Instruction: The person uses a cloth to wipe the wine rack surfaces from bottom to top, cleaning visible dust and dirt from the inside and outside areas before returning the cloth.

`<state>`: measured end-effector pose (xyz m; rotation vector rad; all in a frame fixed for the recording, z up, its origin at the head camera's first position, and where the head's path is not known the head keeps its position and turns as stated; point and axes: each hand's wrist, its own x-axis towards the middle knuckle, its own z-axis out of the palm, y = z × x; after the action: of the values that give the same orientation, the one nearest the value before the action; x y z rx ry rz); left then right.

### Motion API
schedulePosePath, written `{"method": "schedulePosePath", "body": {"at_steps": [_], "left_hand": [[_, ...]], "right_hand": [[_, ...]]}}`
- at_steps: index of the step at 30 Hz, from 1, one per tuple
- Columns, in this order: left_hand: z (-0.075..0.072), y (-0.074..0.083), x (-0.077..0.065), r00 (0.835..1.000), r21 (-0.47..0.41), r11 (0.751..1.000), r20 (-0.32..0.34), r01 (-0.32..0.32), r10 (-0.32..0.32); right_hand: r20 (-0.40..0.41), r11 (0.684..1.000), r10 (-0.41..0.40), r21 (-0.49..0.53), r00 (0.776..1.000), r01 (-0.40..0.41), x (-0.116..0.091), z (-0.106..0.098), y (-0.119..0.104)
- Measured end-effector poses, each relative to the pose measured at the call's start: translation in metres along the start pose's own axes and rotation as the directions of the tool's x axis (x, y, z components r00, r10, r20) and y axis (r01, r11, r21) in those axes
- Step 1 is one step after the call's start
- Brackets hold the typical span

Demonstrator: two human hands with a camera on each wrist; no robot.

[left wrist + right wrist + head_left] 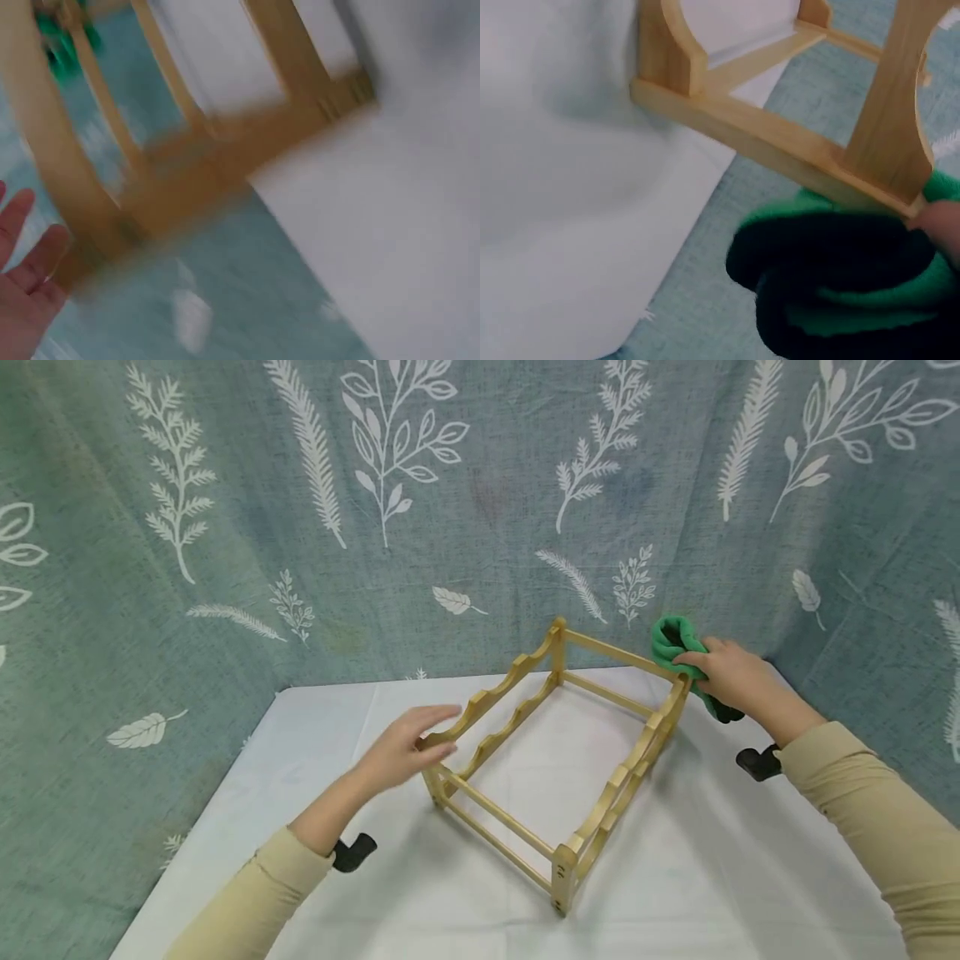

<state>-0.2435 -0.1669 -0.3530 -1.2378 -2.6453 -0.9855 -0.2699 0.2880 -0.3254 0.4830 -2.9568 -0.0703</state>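
A light wooden rack point(611, 789) with scalloped rails stands on the white table, set at an angle. In the head view my left hand point(408, 745) is at the rack's left corner, fingers and thumb spread apart. The left wrist view is blurred; there the fingers point(30, 251) lie close beside the wooden end post point(187, 176), and whether they touch it is unclear. My right hand point(731, 672) holds a folded green cloth point(667, 639) at the rack's far right corner. From the right wrist, the cloth's dark side point(817, 244) shows just below the end post point(765, 139).
A white covering point(330, 910) lies over the table. Behind and at both sides hangs a grey-green curtain point(480, 527) with white leaf prints. Black wrist-camera mounts point(352, 852) show beside both wrists.
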Motion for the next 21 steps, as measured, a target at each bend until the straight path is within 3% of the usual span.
{"method": "schedulePosePath", "body": {"at_steps": [2, 4, 7, 9, 13, 17, 21], "left_hand": [[0.017, 0.033, -0.007, 0.996, 0.080, 0.992, -0.005, -0.092, 0.093], [0.036, 0.062, -0.014, 0.986, 0.076, 0.985, 0.059, -0.157, 0.153], [0.060, 0.094, -0.019, 0.975, 0.003, 0.984, 0.137, -0.177, 0.175], [0.071, 0.107, -0.020, 0.973, -0.028, 0.984, 0.142, -0.177, 0.179], [0.086, 0.117, -0.017, 0.978, -0.041, 0.982, 0.087, -0.186, 0.189], [0.092, 0.114, -0.011, 0.980, -0.038, 0.980, 0.028, -0.196, 0.197], [0.091, 0.107, -0.008, 0.983, -0.065, 0.981, 0.011, -0.181, 0.182]], "right_hand": [[0.024, 1.000, -0.006, 0.003, 1.000, 0.006, 0.003, -0.001, 0.001], [0.050, 1.000, -0.004, 0.002, 0.999, 0.004, 0.007, -0.003, 0.002], [0.076, 1.000, 0.006, -0.006, 0.997, -0.006, 0.010, -0.003, 0.003], [0.080, 1.000, 0.009, -0.011, 0.997, -0.008, 0.011, -0.003, 0.003], [0.059, 1.000, 0.010, -0.013, 0.998, -0.009, 0.010, -0.001, 0.002], [0.047, 1.000, 0.017, -0.002, 0.999, -0.017, 0.009, 0.000, 0.001], [0.050, 1.000, 0.023, 0.011, 0.998, -0.023, 0.009, 0.001, -0.001]]}}
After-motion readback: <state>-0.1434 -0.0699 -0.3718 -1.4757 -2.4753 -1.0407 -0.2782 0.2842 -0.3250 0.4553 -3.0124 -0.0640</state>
